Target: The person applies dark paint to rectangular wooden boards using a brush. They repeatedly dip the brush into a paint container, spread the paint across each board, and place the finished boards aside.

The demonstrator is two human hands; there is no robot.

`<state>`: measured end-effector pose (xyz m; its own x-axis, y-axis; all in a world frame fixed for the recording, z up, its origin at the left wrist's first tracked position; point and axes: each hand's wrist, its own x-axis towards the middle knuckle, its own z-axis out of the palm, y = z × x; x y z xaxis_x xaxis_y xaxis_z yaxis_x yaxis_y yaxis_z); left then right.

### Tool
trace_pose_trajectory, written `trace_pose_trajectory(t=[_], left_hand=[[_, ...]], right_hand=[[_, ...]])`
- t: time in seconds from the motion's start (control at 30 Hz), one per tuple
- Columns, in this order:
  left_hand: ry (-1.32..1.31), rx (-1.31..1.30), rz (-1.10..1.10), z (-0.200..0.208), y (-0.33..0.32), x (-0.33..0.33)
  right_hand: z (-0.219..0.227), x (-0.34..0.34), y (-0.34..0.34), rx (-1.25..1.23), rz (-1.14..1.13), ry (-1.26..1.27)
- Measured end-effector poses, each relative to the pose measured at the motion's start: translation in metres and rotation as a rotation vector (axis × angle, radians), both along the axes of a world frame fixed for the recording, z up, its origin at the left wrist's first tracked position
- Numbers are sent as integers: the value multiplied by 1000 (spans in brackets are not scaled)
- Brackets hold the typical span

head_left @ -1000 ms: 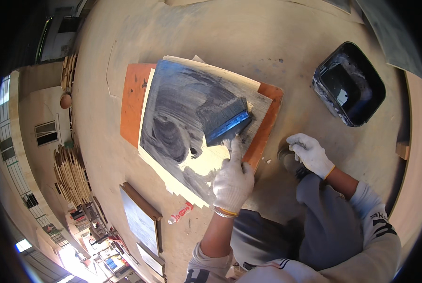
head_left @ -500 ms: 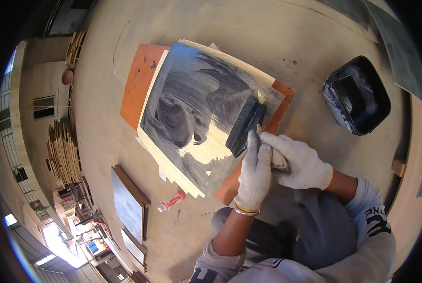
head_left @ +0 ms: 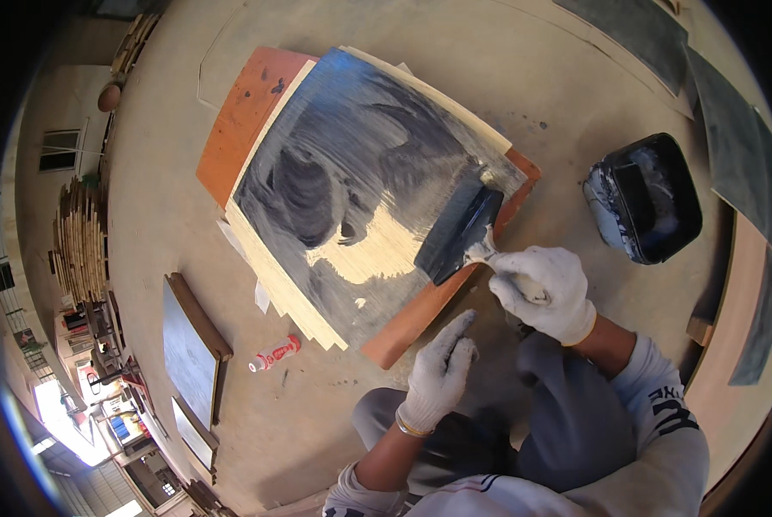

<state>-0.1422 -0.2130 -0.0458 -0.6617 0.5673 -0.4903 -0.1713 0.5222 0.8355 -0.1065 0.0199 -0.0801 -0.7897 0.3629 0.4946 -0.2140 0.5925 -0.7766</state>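
Note:
A wide paint brush [head_left: 461, 234] with dark bristles lies against the right part of a pale wood sheet [head_left: 291, 146]. My white-gloved right hand [head_left: 545, 289] is closed round the brush's handle. Apart from the brush, my gloved left hand [head_left: 437, 375] hovers near the sheet's front edge, fingers loosely stretched out and holding nothing. Dark grey paint covers most of the sheet in streaks, and a bare pale patch [head_left: 364, 250] shows in its lower middle. More pale sheets are stacked beneath it, over an orange-brown board [head_left: 248, 121].
A black paint tub [head_left: 687, 220], its wall smeared with paint, stands on the floor at right. To the left lie a small red-and-white bottle [head_left: 275, 353] and a grey-topped panel [head_left: 187, 345]. Dark sheets [head_left: 735, 138] lie at far right; wood strips [head_left: 80, 246] are piled at far left.
My left hand has come off the brush handle and drawn back toward me, its fingers loosening. My right hand keeps the brush. The whole view has shifted slightly.

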Motion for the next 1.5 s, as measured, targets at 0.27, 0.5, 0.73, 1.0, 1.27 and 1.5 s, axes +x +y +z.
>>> trace_pose_trajectory(t=[0.27,0.5,0.73,1.0,1.27,1.5], left_hand=[[187,-63,-127,-53,-33,16],[292,-32,-190,-66,-27,23],[325,-194,-366,-59,-32,29],[406,-274,-400,-65,-42,33],[416,-320,-431,-68,-45,35],[394,-339,-414,-64,-49,29]], right_hand=[[1,-1,-4,95,-45,-36],[18,15,-13,104,15,-130],[15,-6,-22,78,106,-96],[12,-9,-24,144,254,-96],[18,-14,-52,366,274,-137],[13,-20,-65,287,328,-156]])
